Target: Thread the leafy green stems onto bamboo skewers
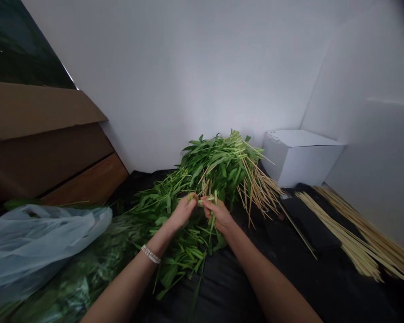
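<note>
Near the middle of the head view, my left hand is closed on the end of a pale green stem. Just to its right, my right hand pinches the same stem and another green stalk that hangs down beside its fingers. The two hands are almost touching. Behind them lies a heap of leafy greens, with many thin tan sticks poking out to the right. More loose leafy stems lie below and left of my hands.
At the left are a clear plastic bag and a brown cardboard box. A white box stands at the back right. Bundles of long thin sticks lie at the right on black sheeting, beside a dark flat block.
</note>
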`<state>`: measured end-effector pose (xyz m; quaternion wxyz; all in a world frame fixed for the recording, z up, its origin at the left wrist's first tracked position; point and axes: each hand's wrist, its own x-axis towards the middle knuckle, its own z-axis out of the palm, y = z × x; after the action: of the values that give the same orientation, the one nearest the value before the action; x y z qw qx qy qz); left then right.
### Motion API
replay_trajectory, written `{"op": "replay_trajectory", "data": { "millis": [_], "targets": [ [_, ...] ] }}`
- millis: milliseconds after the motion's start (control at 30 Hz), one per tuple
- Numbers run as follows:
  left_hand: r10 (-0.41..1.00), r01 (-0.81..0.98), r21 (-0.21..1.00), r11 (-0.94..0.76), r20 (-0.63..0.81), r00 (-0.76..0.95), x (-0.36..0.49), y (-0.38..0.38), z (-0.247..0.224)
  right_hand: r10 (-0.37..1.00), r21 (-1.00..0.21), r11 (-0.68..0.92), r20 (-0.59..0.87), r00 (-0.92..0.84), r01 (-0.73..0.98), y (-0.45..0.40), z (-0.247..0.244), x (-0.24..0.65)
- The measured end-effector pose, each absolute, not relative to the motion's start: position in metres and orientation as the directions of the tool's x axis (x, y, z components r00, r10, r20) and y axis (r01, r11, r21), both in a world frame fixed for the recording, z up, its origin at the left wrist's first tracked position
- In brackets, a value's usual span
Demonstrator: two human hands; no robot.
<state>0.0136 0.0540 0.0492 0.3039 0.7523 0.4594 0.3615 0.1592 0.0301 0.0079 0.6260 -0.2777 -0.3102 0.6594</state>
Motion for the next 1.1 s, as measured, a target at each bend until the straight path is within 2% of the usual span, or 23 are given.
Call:
{"op": "replay_trajectory", "data": {
  "millis": [100,200,267,333,400,467,533,600,667,767,867,900,967,1033,1100],
  "targets": [
    [0.975,0.274,0.935,-0.223,0.219,0.046,-0.004,0.066,0.062,1.000,-0.705,-0.022,-0.005,-0.026,-0.708,0.034,0.009,0.168],
    [0.965,0.109,0.967,-0.230,0.241,-0.100,-0.035,0.076,0.089,0.998,-0.689,-0.034,-0.058,0.009,-0.724,0.041,0.005,0.174],
    [0.923,0.181,0.929,-0.323,0.352,-0.155,-0.054,0.077,0.110,0.997,-0.683,-0.056,-0.080,-0.002,-0.728,0.044,0.003,0.176],
    [0.872,0.338,0.852,-0.399,0.467,-0.147,-0.064,0.072,0.123,0.995,-0.673,-0.080,-0.093,-0.023,-0.736,0.046,0.001,0.177],
    [0.854,0.483,0.761,-0.433,0.518,-0.051,-0.064,0.060,0.124,0.995,-0.657,-0.083,-0.099,-0.024,-0.749,0.047,0.000,0.180],
    [0.857,0.616,0.630,-0.473,0.493,0.153,-0.056,0.046,0.110,0.995,-0.640,-0.076,-0.098,-0.016,-0.765,0.047,0.002,0.184],
    [0.823,0.711,0.425,-0.560,0.380,0.421,-0.045,0.031,0.086,0.995,-0.636,-0.075,-0.098,-0.016,-0.768,0.046,0.004,0.188],
    [0.775,0.724,0.279,-0.631,0.264,0.574,-0.036,0.018,0.060,0.993,-0.672,-0.104,-0.107,-0.043,-0.733,0.045,0.006,0.191],
    [0.751,0.732,0.174,-0.659,0.209,0.627,-0.033,0.008,0.042,0.990,-0.773,-0.140,-0.093,-0.109,-0.618,0.042,0.007,0.192],
    [0.752,0.744,0.120,-0.657,0.183,0.634,-0.038,-0.001,0.031,0.970,-0.915,-0.155,-0.071,-0.231,-0.372,0.038,0.006,0.188],
    [0.761,0.754,0.130,-0.643,0.211,0.613,-0.046,-0.007,0.030,0.954,-1.000,0.003,0.010,-0.298,-0.025,0.034,0.000,0.183],
    [0.764,0.757,0.137,-0.639,0.228,0.604,-0.048,-0.008,0.029,0.945,-0.986,0.103,0.056,-0.322,0.129,0.032,-0.002,0.180],
    [0.767,0.759,0.151,-0.634,0.248,0.591,-0.050,-0.010,0.028,0.921,-0.869,0.276,0.116,-0.373,0.410,0.027,-0.007,0.174],
    [0.773,0.763,0.155,-0.627,0.245,0.585,-0.051,-0.011,0.027,0.913,-0.713,0.343,0.100,-0.395,0.611,0.023,-0.011,0.168],
    [0.780,0.771,0.151,-0.619,0.239,0.579,-0.051,-0.011,0.026,0.919,-0.596,0.349,0.069,-0.387,0.723,0.019,-0.013,0.165]
  ]
}}
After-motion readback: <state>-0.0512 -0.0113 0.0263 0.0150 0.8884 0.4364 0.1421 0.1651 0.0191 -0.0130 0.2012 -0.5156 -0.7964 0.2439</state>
